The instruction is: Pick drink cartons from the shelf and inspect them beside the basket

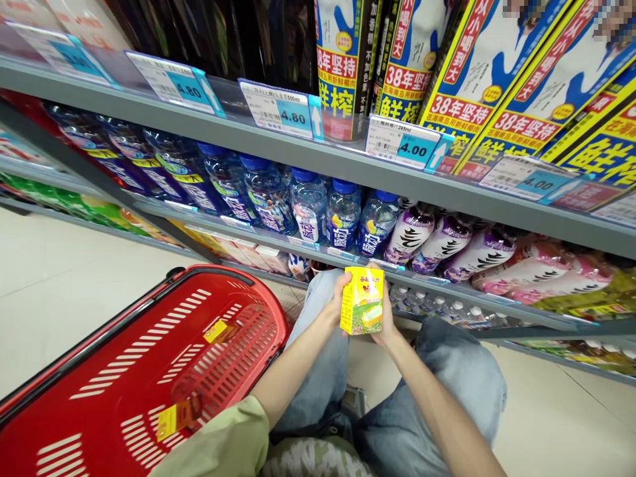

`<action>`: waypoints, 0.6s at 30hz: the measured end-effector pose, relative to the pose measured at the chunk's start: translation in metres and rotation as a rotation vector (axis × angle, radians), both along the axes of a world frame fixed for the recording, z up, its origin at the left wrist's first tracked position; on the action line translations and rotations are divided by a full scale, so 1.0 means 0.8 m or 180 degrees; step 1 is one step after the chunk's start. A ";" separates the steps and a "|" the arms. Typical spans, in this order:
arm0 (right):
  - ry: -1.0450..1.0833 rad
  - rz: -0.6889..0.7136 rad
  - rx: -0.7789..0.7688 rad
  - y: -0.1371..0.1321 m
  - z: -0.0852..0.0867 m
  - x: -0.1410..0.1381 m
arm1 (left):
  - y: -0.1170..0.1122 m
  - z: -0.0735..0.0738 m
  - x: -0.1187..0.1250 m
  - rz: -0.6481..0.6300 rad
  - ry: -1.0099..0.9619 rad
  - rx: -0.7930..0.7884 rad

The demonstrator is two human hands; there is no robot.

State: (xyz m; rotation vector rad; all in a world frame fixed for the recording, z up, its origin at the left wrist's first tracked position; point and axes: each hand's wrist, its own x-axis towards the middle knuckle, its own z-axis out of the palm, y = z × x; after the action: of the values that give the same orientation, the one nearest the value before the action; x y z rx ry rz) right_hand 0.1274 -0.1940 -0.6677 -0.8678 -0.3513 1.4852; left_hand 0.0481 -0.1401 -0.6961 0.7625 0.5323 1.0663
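Note:
A small yellow and green drink carton [362,301] is held upright in front of the lower shelves, above my knees. My left hand [338,299] grips its left side with fingers curled over the top edge. My right hand [385,324] wraps the carton's right side and bottom corner, mostly hidden behind it. Both forearms reach forward from the bottom of the view. A red plastic shopping basket [149,371] stands on the floor to my left, with a yellow tag or small item on its inner wall.
Grey metal shelves [318,159] run across the view with blue-capped bottles [342,215], purple and pink bottles [447,242], and tall blue-yellow cartons [497,73] above. Price tags [402,142] line the edge. Pale floor tiles [59,285] lie left; my jeans-clad knees [447,377] are bent below.

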 end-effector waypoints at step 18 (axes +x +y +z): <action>-0.2453 0.0005 0.0432 -0.044 0.003 0.062 | 0.000 0.015 0.019 -0.0292 0.0285 0.0976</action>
State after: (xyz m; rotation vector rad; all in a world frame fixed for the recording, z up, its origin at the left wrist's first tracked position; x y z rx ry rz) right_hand 0.1771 -0.2295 -0.6650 -1.3061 -1.0041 1.0598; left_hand 0.0633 -0.1397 -0.6838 1.0982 0.4091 1.0440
